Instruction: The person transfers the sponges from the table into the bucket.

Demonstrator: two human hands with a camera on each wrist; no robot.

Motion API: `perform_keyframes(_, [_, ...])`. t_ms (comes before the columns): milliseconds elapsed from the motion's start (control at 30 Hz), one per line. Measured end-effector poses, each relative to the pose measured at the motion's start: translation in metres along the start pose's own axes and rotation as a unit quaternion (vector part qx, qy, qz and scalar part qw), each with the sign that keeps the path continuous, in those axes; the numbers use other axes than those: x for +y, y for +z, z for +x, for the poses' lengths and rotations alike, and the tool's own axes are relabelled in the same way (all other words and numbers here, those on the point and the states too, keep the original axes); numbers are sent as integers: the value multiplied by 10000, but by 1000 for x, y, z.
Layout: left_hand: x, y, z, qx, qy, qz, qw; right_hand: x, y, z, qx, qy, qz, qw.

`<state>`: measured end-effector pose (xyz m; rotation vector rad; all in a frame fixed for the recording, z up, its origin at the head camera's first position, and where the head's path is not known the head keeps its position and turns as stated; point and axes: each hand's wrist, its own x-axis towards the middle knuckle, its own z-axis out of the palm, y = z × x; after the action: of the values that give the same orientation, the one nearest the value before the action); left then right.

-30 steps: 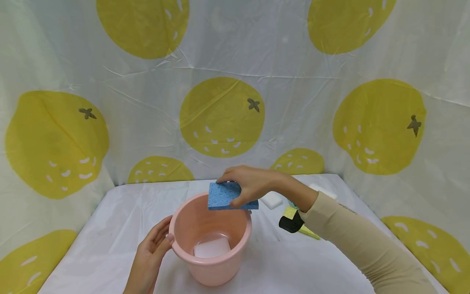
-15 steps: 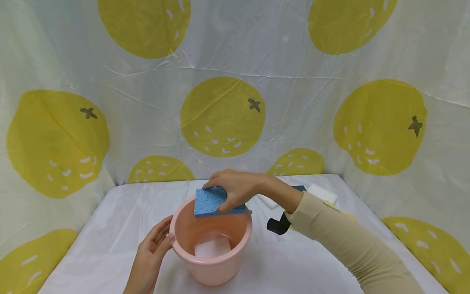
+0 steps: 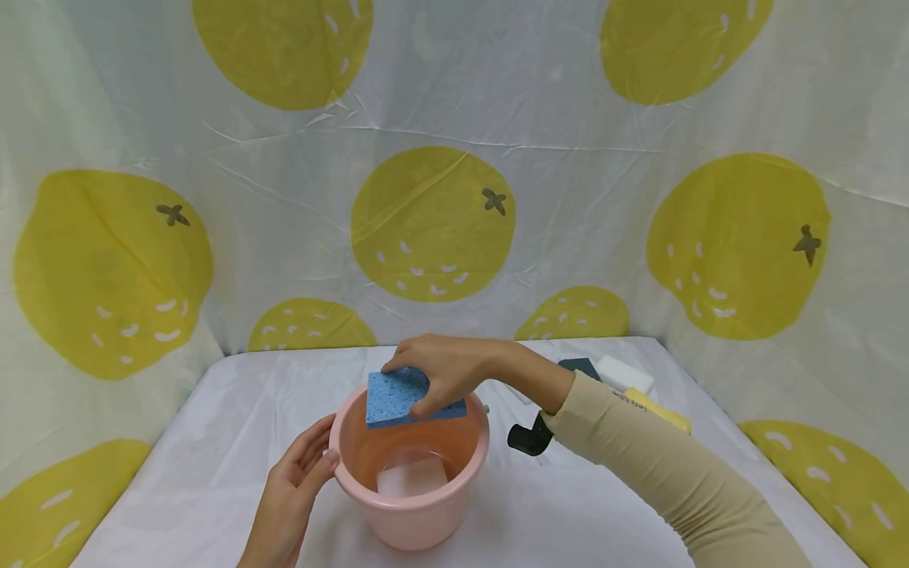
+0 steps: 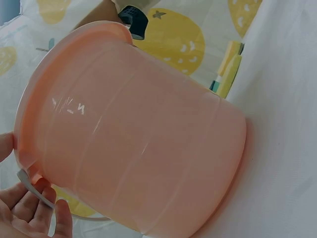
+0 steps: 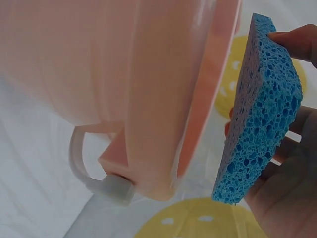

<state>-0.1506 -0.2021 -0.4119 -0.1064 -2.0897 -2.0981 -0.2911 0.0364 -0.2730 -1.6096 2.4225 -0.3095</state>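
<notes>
A pink bucket (image 3: pixel 419 525) stands upright on the white cloth. My left hand (image 3: pixel 294 481) grips its rim at the left, thumb on the rim and fingers outside, close to the pale handle (image 4: pixel 35 189) in the left wrist view. Over the bucket's mouth, my right hand (image 3: pixel 447 367) holds a blue sponge (image 3: pixel 394 394) by its edges, thumb on the near side. The right wrist view shows this porous sponge (image 5: pixel 267 109) apart from the rim. On the bucket's bottom lies a whitish rectangular block (image 3: pixel 412 478).
Behind the right forearm lie a dark green pad (image 3: pixel 581 368), a white block (image 3: pixel 625 374) and a yellow sponge (image 3: pixel 656 409), partly covered by the sleeve. A lemon-print cloth (image 3: pixel 284 237) walls the back and sides.
My right hand has moved left and slightly down with the blue sponge, from the bucket's far right rim to over its opening. The left hand and bucket have stayed put.
</notes>
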Motion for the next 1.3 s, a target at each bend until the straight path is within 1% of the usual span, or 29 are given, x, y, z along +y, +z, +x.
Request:
perform_keyframes(100, [0,0,0,-13,38,0,10000,0,0,0,-25,-1,19,10000])
perform_keyframes(333, [2,1,0,-6,-65,16,10000,-1,0,0,-122,-12,-37,9999])
perform_keyframes(433, [1,0,-1,-54,63,-34,10000,-1,-1,0,-172,-91,-15,9998])
perform_keyframes(567, [0,-1,-1,-118,316,-112,9994,-1,-3,-1,-196,-189,41,9996])
perform_keyframes(700, [0,-1,-1,-118,473,-141,9987,-1,-5,-4,-226,-149,-3,9996])
perform_keyframes(800, [0,-1,0,-109,494,-144,9986,1,-6,-6,-231,-115,-27,9997])
perform_keyframes(1133, [-2,-1,-1,-139,536,-168,9983,11,-5,-20,-50,-103,65,9999])
perform_keyframes(1300, [-3,-1,-1,-193,517,-203,9983,15,-4,-28,2,15,150,9999])
